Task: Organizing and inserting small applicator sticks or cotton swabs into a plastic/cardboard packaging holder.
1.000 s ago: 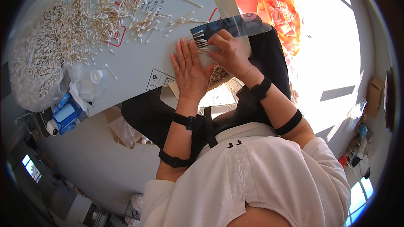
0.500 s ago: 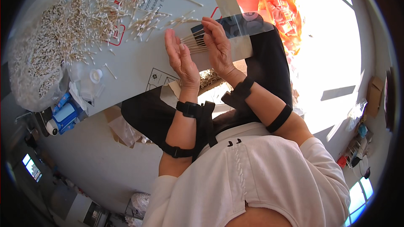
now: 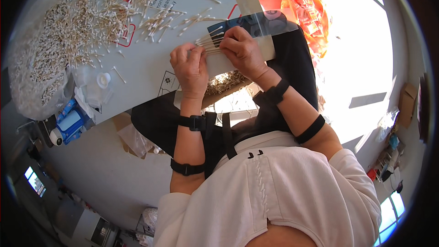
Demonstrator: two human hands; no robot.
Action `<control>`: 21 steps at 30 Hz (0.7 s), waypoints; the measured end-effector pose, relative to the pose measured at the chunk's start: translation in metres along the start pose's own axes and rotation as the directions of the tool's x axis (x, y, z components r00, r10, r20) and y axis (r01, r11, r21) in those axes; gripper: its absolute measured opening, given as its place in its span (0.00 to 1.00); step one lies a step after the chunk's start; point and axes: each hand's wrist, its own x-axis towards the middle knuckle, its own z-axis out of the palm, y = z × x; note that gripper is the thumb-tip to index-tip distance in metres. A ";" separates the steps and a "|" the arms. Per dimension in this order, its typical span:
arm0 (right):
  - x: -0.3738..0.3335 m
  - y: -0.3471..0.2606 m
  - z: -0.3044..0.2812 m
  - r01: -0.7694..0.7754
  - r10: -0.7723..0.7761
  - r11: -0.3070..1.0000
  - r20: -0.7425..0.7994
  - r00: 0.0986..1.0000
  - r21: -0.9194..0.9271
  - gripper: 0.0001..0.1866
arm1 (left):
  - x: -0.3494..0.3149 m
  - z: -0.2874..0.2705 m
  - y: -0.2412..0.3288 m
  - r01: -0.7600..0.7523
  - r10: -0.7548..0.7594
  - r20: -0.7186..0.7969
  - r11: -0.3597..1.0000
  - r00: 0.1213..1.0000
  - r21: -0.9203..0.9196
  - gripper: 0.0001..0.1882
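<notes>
Bundle of cotton swabs [image 3: 211, 44]: thin wooden sticks with white tips, lying side by side in a flat row, held between the two hands above the near edge of a grey cardboard sheet [image 3: 151, 66]. Left hand [image 3: 188, 66]: back of hand up, fingers curled closed over the left ends of the bundle, pinching them. Right hand [image 3: 243, 51]: fingers bent and closed on the right part of the same bundle, knuckles toward the camera; it also rests against a clear plastic packet [image 3: 256, 24] with a dark printed panel, into whose mouth the swab ends appear to reach, though the exact depth cannot be told. Both forearms carry black straps at the wrist and higher up. Loose swabs [image 3: 160, 18]: scattered in small clusters on the cardboard just beyond the hands. Large heap of swabs [image 3: 68, 27]: spread over the far left of the sheet, running into a clear plastic bag [image 3: 32, 77] filled with more of them. Small white round cap [image 3: 104, 80]: on the cardboard, left of the left hand, well apart from it. Blue-and-white carton [image 3: 68, 121]: at the sheet's lower left edge. Orange plastic bag [image 3: 304, 11]: on the floor beyond the right hand, in strong sunlight. Person: seated, dark trousers, white top.
</notes>
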 end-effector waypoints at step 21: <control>0.000 0.003 0.000 -0.088 0.113 0.985 -0.166 0.980 0.148 0.08 | -0.003 -0.008 0.018 -0.059 0.014 0.217 0.978 0.976 0.200 0.32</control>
